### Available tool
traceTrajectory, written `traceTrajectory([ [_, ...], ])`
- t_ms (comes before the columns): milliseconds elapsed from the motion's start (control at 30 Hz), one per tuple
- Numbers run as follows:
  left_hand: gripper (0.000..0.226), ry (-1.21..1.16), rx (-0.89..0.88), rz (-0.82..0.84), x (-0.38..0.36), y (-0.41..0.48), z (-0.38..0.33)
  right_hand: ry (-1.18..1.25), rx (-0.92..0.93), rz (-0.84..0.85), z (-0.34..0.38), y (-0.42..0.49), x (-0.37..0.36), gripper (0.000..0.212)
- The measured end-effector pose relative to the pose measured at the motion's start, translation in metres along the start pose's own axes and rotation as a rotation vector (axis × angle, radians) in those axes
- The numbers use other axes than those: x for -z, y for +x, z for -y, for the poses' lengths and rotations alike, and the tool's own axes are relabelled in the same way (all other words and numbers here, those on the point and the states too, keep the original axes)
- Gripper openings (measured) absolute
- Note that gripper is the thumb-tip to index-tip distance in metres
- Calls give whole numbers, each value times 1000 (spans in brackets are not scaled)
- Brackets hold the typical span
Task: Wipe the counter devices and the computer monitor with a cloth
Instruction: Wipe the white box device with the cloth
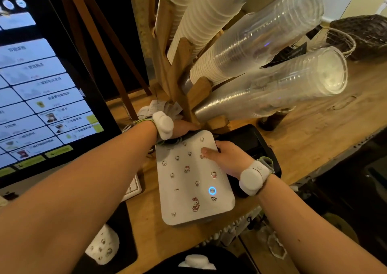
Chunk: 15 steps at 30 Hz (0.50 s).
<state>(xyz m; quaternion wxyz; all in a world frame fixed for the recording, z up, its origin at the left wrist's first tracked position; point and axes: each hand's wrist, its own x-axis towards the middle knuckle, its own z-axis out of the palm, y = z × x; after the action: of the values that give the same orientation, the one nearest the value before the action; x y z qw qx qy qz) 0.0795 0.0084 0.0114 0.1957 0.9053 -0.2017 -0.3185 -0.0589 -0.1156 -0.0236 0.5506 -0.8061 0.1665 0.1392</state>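
Observation:
A white box-shaped device (188,181) covered in small cartoon stickers, with a lit blue ring button, lies on the wooden counter (314,131). My right hand (226,158) grips its far right edge with the thumb lying on top. My left hand (184,127) reaches over the device's far left corner, and its fingers are hidden behind that edge. A black device (251,141) sits just right of and behind the white one. The computer monitor (41,89), lit with a menu screen, stands at the left. I see no cloth.
A wooden rack (178,68) holds slanted stacks of paper cups (201,11) and clear plastic cups (293,79) right above the devices. Receipts (157,106) lie behind my left wrist. A white keyboard corner (134,187) and a stickered mouse (102,246) on a black pad are near left.

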Motion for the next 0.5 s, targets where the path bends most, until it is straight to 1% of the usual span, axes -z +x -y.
traceTrajectory([
  [100, 48, 30, -28, -38, 10, -16, 19, -26, -11, 14, 1, 1, 0, 30],
  [133, 48, 38, -28, -43, 9, -15, 20, -28, -18, 15, 1, 1, -1, 30],
  [233, 50, 60, 39, -45, -1, -20, -10, -29, -23, -6, 1, 3, -3, 29],
  [333, 53, 117, -14, -28, -21, -7, -28, -50, -17, -26, 0, 4, -4, 30],
  [433, 50, 154, -81, -35, -21, -8, -19, -25, -18, -25, 0, 3, -4, 31],
  [500, 53, 146, -48, -82, -16, -15, -3, -10, -23, -16, 1, 2, -4, 32],
])
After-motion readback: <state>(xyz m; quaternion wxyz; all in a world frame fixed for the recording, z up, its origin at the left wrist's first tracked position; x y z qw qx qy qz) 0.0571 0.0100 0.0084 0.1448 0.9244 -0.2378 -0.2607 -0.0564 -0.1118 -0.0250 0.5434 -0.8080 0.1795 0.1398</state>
